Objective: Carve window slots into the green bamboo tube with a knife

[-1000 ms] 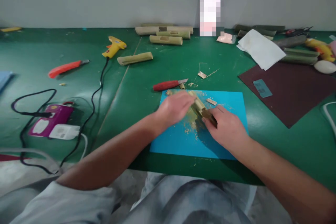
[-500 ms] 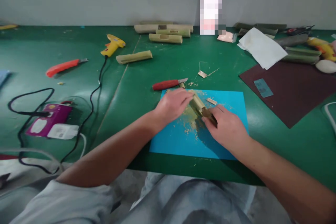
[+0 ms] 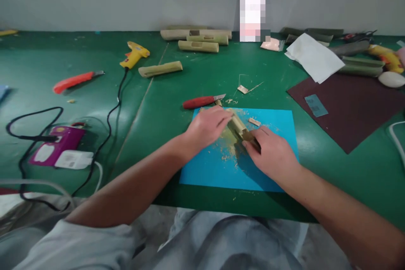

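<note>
A short bamboo piece (image 3: 236, 125) lies tilted on a blue mat (image 3: 278, 168) strewn with shavings. My left hand (image 3: 207, 127) is closed round its far end. My right hand (image 3: 272, 154) is closed over its near end, fingers pressed on a dark brown strip, perhaps sandpaper, that I cannot make out well. A red-handled knife (image 3: 202, 101) lies just beyond the mat, untouched.
On the green table: several bamboo tubes (image 3: 196, 40) at the back, a yellow glue gun (image 3: 134, 55) with black cable, an orange cutter (image 3: 76, 80), a purple box (image 3: 58, 147), a dark brown sheet (image 3: 351, 109), white paper (image 3: 313, 58).
My left hand has shifted slightly along the bamboo piece; one second ago it was blurred by motion. My right hand has hardly moved.
</note>
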Tool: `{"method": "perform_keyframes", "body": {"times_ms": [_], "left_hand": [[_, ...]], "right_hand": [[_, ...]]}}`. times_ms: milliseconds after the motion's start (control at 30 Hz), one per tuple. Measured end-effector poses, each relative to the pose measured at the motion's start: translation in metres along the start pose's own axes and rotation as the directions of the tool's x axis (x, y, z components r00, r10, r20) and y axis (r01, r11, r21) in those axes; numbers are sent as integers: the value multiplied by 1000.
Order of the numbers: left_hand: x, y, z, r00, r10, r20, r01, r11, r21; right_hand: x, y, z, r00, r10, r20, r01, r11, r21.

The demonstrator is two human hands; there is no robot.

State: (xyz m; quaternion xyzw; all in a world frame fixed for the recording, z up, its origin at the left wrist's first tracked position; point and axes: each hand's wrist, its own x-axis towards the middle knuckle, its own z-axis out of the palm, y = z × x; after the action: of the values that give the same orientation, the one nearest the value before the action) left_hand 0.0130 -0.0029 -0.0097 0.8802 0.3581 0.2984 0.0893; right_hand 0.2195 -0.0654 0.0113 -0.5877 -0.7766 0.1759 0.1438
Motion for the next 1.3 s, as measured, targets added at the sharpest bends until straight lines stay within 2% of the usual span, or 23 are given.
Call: {"method": "perform_keyframes", "body": {"times_ms": [100, 233, 367, 500, 633, 733, 767, 900, 1000, 1133, 1267, 1300], "left_hand": [[2, 0, -1, 993, 67, 100, -63, 997, -38], [3, 0, -3, 1000, -9, 4, 9, 999, -39], [3, 0, -2, 995, 51, 84, -45, 997, -67], [3, -1, -1, 998, -61, -29, 59, 997, -51], [2, 0, 0, 994, 10, 106, -5, 999, -54], [3, -3, -1, 999, -41, -20, 40, 998, -46], [3, -3, -2, 999, -42, -25, 40, 998, -49], [3, -2, -2, 998, 5, 70, 0, 997, -71], [3, -1, -2, 997, -73, -27, 71, 995, -64], [3, 0, -1, 998, 21, 54, -17, 997, -74], [3, -1, -1, 999, -20, -37, 19, 1000, -23], [2, 0, -1, 1000, 2, 23, -2, 1000, -10]], "right_hand": [[0, -1, -1, 1000, 6, 22, -6, 1000, 0], [0, -1, -2, 1000, 18, 20, -19, 1000, 8], [-1, -2, -3, 999, 9, 46, -10, 1000, 4], [0, -2, -3, 999, 19, 42, -20, 1000, 6], [0, -2, -3, 998, 19, 57, -18, 1000, -14], [0, -2, -3, 999, 23, 49, -22, 1000, -10], [0, -3, -4, 998, 22, 51, -22, 1000, -11], [0, -4, -5, 998, 26, 66, -25, 1000, -15], [0, -4, -6, 998, 36, 58, -35, 999, -10], [0, -3, -5, 998, 17, 53, -16, 1000, -8], [0, -2, -4, 999, 19, 33, -19, 1000, -7], [0, -2, -4, 999, 21, 40, -20, 1000, -12]]}}
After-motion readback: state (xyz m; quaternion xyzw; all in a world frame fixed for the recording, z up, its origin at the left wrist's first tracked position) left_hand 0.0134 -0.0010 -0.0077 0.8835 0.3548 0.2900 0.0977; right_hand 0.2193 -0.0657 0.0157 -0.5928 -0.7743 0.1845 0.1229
